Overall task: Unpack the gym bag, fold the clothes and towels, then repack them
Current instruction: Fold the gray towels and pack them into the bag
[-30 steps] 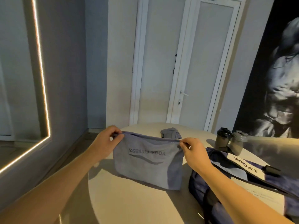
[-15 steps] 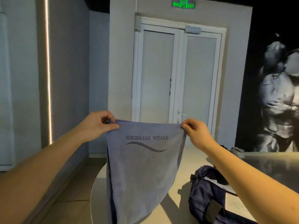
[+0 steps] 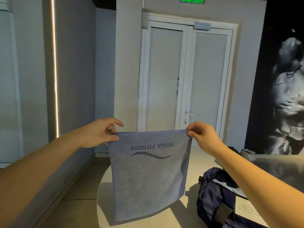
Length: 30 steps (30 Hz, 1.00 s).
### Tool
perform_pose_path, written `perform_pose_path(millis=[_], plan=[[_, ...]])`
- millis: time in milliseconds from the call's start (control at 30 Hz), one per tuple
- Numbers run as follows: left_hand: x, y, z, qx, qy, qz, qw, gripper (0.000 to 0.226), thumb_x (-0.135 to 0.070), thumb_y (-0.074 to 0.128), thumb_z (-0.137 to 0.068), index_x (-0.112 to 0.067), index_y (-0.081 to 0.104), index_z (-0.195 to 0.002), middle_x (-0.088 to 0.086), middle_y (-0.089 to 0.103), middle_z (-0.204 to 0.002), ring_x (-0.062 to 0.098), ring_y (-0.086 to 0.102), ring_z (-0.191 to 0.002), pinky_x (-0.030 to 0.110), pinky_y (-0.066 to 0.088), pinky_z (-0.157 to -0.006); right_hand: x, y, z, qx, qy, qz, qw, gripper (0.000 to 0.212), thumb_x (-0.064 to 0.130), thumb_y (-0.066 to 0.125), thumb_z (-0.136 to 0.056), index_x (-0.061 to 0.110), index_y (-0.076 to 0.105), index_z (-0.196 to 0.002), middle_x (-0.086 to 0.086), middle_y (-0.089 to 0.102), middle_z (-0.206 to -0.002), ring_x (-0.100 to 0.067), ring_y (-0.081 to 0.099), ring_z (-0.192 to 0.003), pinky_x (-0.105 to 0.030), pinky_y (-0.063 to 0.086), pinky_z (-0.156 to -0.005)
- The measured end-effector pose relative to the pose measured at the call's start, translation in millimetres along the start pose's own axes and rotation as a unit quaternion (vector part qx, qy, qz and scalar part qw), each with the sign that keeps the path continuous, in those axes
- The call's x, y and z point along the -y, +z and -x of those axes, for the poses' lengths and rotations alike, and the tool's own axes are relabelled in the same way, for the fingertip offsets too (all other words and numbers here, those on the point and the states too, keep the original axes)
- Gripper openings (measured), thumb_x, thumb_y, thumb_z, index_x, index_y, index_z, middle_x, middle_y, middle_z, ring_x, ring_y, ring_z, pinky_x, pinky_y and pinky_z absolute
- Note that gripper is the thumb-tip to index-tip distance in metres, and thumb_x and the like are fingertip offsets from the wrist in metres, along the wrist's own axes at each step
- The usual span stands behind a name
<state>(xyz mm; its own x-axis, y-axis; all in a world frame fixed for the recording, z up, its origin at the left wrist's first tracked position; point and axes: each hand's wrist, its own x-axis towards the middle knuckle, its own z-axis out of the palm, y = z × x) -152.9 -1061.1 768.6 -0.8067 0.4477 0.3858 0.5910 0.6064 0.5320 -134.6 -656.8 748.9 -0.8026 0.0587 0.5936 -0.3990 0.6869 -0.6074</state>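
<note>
Midway through folding, the left hand [image 3: 100, 133] and right hand [image 3: 203, 137] each pinch a top corner of the towel [image 3: 148, 175], hung over the table [image 3: 105, 203] beside the gym bag [image 3: 212, 195]; next, likely, bring corners together.

Ahead of me stood a white double door [image 3: 185, 76] under a green exit sign [image 3: 192, 0]; a light strip [image 3: 55, 71] glowed on my left, a black-and-white mural [image 3: 287, 96] on my right.
</note>
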Motion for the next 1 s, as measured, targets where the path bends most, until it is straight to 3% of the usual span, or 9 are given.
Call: perform_pose_path(millis=[100,300,367,467,567,633,800,933,1000], plan=[[4.0,2.5,-1.0,-0.024,0.003,-0.035,0.999,0.016,-0.016,0.067,-0.097,-0.031,0.071,-0.100,-0.013,0.074,-0.088,0.010,0.072,-0.079,0.023,0.058,-0.070,-2.8,4.5,-2.7,0.005,0.003,0.028,1.000,0.020,0.010,0.062,-0.099,0.018,0.069,-0.116,0.002,0.071,-0.102,-0.013,0.064,-0.094,-0.024,0.048,-0.086],[16.8,7.4,-4.2,-0.052,-0.027,-0.045,0.997,0.012,-0.018,0.065,-0.099,-0.019,0.074,-0.090,0.003,0.073,-0.074,0.013,0.070,-0.062,0.017,0.054,-0.060,-3.7,12.9,-10.7,0.035,0.024,0.064,0.997,0.024,0.004,0.061,-0.099,0.008,0.072,-0.120,-0.007,0.071,-0.114,-0.020,0.062,-0.108,-0.025,0.047,-0.093],[21.4,5.2,-4.9,-0.051,-0.033,-0.062,0.996,0.020,-0.022,0.061,-0.101,-0.018,0.071,-0.084,0.005,0.070,-0.067,0.015,0.068,-0.058,0.019,0.053,-0.060,1.1,13.3,-10.8,0.040,0.030,0.032,0.998,0.023,0.005,0.061,-0.099,0.008,0.072,-0.118,-0.004,0.070,-0.108,-0.016,0.062,-0.101,-0.021,0.046,-0.088],[28.7,2.5,-8.6,-0.057,-0.037,-0.068,0.995,0.025,-0.027,0.059,-0.102,-0.020,0.069,-0.080,0.008,0.068,-0.062,0.019,0.068,-0.058,0.025,0.053,-0.065,4.3,15.6,-14.2,0.017,0.073,-0.062,0.995,0.016,0.006,0.061,-0.098,0.008,0.075,-0.103,-0.002,0.071,-0.091,-0.013,0.062,-0.080,-0.017,0.047,-0.067],[34.1,4.7,-16.2,-0.067,-0.043,-0.038,0.996,0.014,-0.025,0.068,-0.096,-0.021,0.072,-0.084,0.008,0.068,-0.060,0.019,0.066,-0.054,0.020,0.052,-0.058,2.0,23.9,-22.6,0.021,0.156,-0.124,0.980,0.012,0.003,0.059,-0.098,0.002,0.071,-0.095,-0.011,0.060,-0.072,-0.020,0.051,-0.059,-0.028,0.043,-0.052],[41.0,10.6,-25.2,-0.074,-0.065,-0.022,0.995,0.011,-0.024,0.071,-0.094,-0.018,0.073,-0.085,0.008,0.068,-0.059,0.018,0.064,-0.052,0.021,0.053,-0.055,-1.3,33.4,-28.3,0.032,0.192,-0.122,0.973,0.011,0.003,0.058,-0.098,0.001,0.068,-0.095,-0.015,0.062,-0.076,-0.022,0.057,-0.056,-0.029,0.049,-0.051],[63.1,33.1,-58.0,-0.121,-0.112,-0.005,0.986,0.025,-0.016,0.059,-0.101,-0.019,0.067,-0.078,0.008,0.069,-0.067,0.018,0.066,-0.062,0.024,0.049,-0.061,-11.0,61.9,-40.4,0.001,0.219,-0.136,0.966,0.013,-0.002,0.056,-0.095,-0.005,0.068,-0.098,-0.027,0.069,-0.090,-0.028,0.068,-0.065,-0.031,0.063,-0.061],[68.3,36.7,-76.4,-0.209,-0.087,0.008,0.974,0.020,-0.017,0.054,-0.104,-0.010,0.072,-0.099,0.006,0.071,-0.092,0.024,0.067,-0.088,0.033,0.050,-0.079,-16.7,64.9,-48.2,-0.051,0.193,-0.155,0.967,0.015,-0.001,0.058,-0.090,-0.006,0.070,-0.096,-0.031,0.071,-0.091,-0.025,0.069,-0.065,-0.038,0.063,-0.076],[65.4,37.4,-75.1,-0.240,-0.070,-0.009,0.968,0.021,-0.020,0.053,-0.105,-0.010,0.071,-0.105,0.003,0.068,-0.096,0.020,0.062,-0.087,0.032,0.045,-0.079,-17.5,60.5,-45.2,-0.060,0.172,-0.146,0.973,0.015,0.003,0.058,-0.089,-0.002,0.071,-0.095,-0.024,0.073,-0.087,-0.024,0.069,-0.071,-0.040,0.063,-0.082]])
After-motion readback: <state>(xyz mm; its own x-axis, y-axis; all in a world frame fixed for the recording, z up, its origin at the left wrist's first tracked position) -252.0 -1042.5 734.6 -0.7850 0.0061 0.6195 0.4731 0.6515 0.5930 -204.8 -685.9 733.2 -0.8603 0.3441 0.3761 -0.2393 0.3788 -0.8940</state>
